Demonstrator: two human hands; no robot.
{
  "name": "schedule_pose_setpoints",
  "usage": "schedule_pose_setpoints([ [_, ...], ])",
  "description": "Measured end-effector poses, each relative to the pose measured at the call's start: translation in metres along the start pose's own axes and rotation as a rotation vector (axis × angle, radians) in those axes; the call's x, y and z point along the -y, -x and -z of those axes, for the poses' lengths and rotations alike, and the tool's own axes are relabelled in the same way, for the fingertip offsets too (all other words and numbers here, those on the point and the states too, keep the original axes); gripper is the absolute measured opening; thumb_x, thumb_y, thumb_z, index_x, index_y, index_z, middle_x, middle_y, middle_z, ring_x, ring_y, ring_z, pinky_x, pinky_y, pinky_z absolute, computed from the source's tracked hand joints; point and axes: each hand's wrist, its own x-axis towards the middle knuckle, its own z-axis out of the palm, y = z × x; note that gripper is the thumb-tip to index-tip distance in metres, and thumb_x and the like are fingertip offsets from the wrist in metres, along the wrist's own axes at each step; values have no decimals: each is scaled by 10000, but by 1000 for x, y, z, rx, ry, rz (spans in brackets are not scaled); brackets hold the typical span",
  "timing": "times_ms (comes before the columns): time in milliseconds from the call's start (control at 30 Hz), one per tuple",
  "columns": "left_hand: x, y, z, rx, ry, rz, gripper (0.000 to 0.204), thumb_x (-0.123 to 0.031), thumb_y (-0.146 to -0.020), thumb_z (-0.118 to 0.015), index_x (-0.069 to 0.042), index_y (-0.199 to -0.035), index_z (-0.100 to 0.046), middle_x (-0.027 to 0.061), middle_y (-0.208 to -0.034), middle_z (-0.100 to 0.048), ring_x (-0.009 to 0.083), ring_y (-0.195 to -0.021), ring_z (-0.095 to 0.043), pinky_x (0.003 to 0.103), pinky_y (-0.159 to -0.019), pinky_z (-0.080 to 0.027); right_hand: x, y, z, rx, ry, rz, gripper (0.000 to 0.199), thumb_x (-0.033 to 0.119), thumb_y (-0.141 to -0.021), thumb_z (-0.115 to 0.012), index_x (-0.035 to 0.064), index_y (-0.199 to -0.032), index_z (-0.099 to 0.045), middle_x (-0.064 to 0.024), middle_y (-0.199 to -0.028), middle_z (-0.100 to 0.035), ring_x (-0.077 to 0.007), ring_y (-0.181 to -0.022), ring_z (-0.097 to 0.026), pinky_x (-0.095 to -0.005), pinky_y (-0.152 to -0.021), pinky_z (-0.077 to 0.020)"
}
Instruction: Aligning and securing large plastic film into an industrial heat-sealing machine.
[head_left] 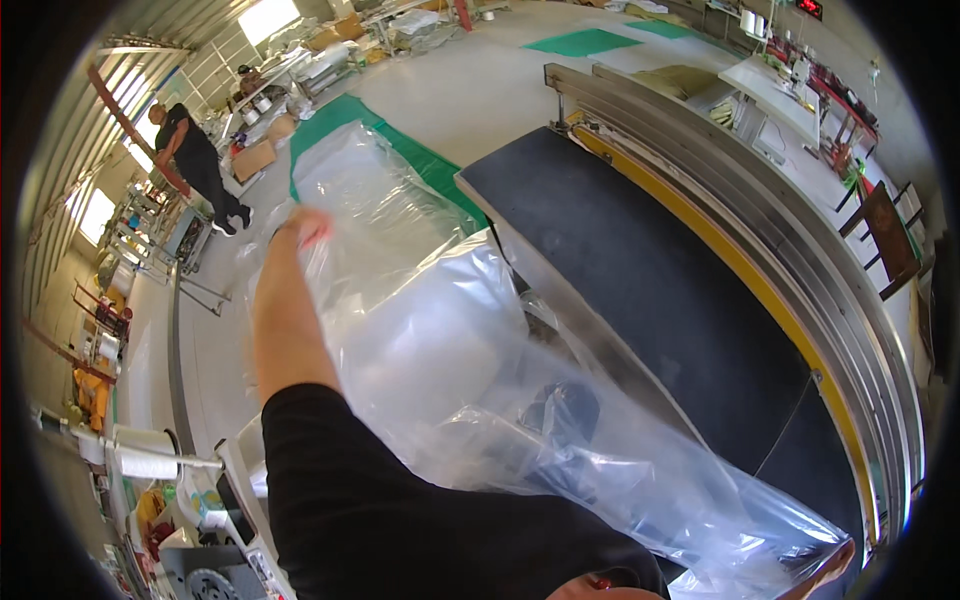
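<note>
A large clear plastic sheet (430, 330) is spread across the middle, wrinkled and shiny. My left arm reaches forward, and my left hand (312, 226) is closed on the sheet's left edge; motion blurs its fingers. At the lower right, my right hand (832, 568) is only partly in view, at the rim of the picture. The sheet gathers to a point there, pinched in that hand. Between the two hands the plastic hangs along the near side of a dark-topped table (610, 250). Through the film, a dark rounded shape shows faintly.
A metal rail with a yellow strip (700, 230) runs along the table's far side. Green sheeting (345, 115) lies on the floor beyond the plastic. A person in dark clothes (190, 160) stands at the far left. White thread cones (145, 452) and machine parts are near left.
</note>
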Motion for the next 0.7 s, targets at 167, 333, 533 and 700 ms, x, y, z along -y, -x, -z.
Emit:
schedule_pose_setpoints([
  [167, -130, -71, -50, -121, -86, 138, 156, -166, -746, -533, -39, -751, -622, 75, -619, -600, 144, -463, -542, 299, -449, -431, 79, 11, -34, -20, -94, 52, 318, 328, -750, -539, 29, -794, -636, -113, -798, -627, -261, -727, -597, -334, -634, -491],
  [333, -224, -184, -151, -319, -281, 49, 355, -325, -815, -425, -123, -1081, -544, 128, -1109, -531, 242, -1024, -518, 361, -806, -431, -90, 0, 21, -164, -115, 85, 252, 253, -746, -541, 18, -780, -627, -133, -839, -620, -267, -771, -598, -351, -630, -485],
  [533, -258, -153, -186, -539, 86, -277, 503, -447, -824, -412, -186, -1250, -358, 130, -1184, -476, 299, -1101, -445, 400, -896, -363, 24, 46, 3, 21, -166, 29, 261, 254, -769, -528, 19, -852, -604, -128, -880, -609, -253, -805, -587, -342, -675, -472],
  [700, -259, -109, -176, -381, -158, -287, 492, -482, -829, -383, -247, -1259, -346, 131, -1208, -449, 272, -1154, -387, 393, -907, -350, 143, 53, -8, 192, -220, -74, 278, 256, -792, -516, 20, -925, -581, -123, -921, -598, -240, -839, -575, -333, -720, -459],
])
